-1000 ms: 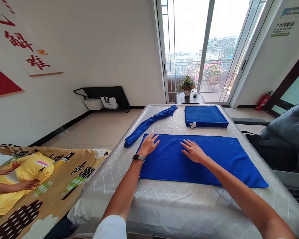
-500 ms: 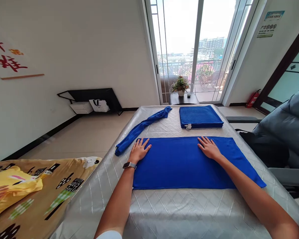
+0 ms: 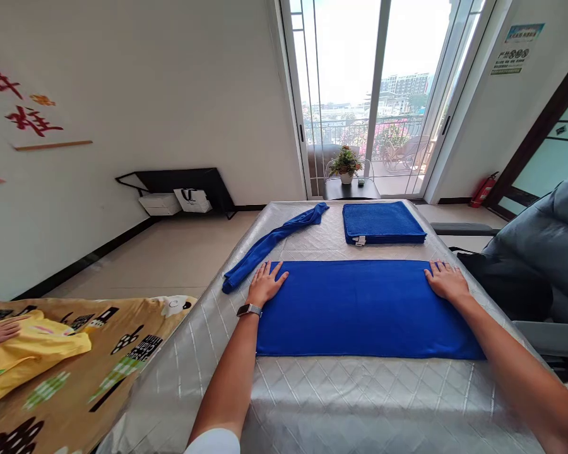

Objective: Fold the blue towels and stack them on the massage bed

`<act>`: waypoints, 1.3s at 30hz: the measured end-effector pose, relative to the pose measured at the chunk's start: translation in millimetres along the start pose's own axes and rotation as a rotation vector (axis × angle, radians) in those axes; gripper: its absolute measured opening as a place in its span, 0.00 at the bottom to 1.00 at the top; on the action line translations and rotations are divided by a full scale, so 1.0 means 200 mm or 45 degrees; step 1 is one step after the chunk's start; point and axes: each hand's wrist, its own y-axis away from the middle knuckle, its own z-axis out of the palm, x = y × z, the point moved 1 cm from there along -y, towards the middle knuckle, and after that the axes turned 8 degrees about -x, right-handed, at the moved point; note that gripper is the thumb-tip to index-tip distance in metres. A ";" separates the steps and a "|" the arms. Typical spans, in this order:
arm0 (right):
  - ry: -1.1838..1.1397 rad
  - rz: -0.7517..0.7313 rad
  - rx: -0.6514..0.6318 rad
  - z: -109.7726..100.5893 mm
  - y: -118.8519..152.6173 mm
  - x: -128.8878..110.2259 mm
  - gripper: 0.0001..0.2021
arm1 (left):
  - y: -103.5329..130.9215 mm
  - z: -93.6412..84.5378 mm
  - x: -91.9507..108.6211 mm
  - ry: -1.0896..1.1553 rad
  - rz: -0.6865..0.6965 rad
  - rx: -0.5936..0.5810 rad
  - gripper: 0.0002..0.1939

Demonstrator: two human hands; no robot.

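A blue towel (image 3: 360, 312) lies spread flat, long side across, on the silver quilted table cover (image 3: 360, 397). My left hand (image 3: 266, 284) rests on its far left corner, fingers spread, with a watch on the wrist. At the far right corner my right hand (image 3: 447, 281) presses flat, fingers apart. Beyond the towel, to the right, sits a stack of folded blue towels (image 3: 383, 222) with a white tag at its near edge. A twisted length of blue cloth (image 3: 274, 246) stretches slantwise just beyond my left hand.
To the left is a tan patterned blanket (image 3: 137, 353), where another person's hand (image 3: 2, 332) lies on yellow cloth (image 3: 38, 353). A grey padded chair (image 3: 544, 252) stands close on the right. Past the table's far end is a small table with a potted plant (image 3: 346, 164).
My right hand has slid rightward along the towel's far edge to its corner. The towel's right part now lies smoother and straighter. My left hand has stayed in place on the towel.
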 end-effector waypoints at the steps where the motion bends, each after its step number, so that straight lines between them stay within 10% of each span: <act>1: 0.033 -0.028 0.067 -0.03 0.02 -0.07 0.33 | 0.00 0.00 -0.01 0.006 0.004 0.000 0.39; 5: -0.005 -0.418 0.252 -0.14 0.16 -0.52 0.30 | -0.01 0.00 -0.03 0.015 0.007 -0.021 0.38; 10: -0.173 -0.872 -0.051 -0.19 0.29 -1.19 0.34 | -0.01 0.00 -0.04 0.011 0.002 -0.010 0.37; 13: -0.228 -0.906 -0.204 -0.17 0.29 -1.37 0.37 | 0.01 0.00 -0.04 0.002 0.000 -0.012 0.37; 18: -0.219 -0.817 -0.174 -0.09 0.21 -1.15 0.36 | 0.01 0.00 -0.03 -0.008 -0.008 0.004 0.36; 25: -0.117 -0.180 -0.122 0.04 0.00 -0.17 0.34 | -0.01 0.00 -0.03 -0.020 -0.038 -0.005 0.36; 29: -0.096 -0.020 -0.101 0.08 -0.06 0.14 0.36 | -0.01 0.01 -0.03 -0.023 -0.045 0.009 0.35; 34: 0.005 0.025 -0.069 0.01 -0.01 0.07 0.34 | -0.01 0.02 -0.03 -0.032 -0.043 0.047 0.35; 39: 0.021 -0.255 0.241 -0.15 0.22 -0.47 0.32 | -0.01 0.02 -0.03 -0.034 -0.035 0.068 0.34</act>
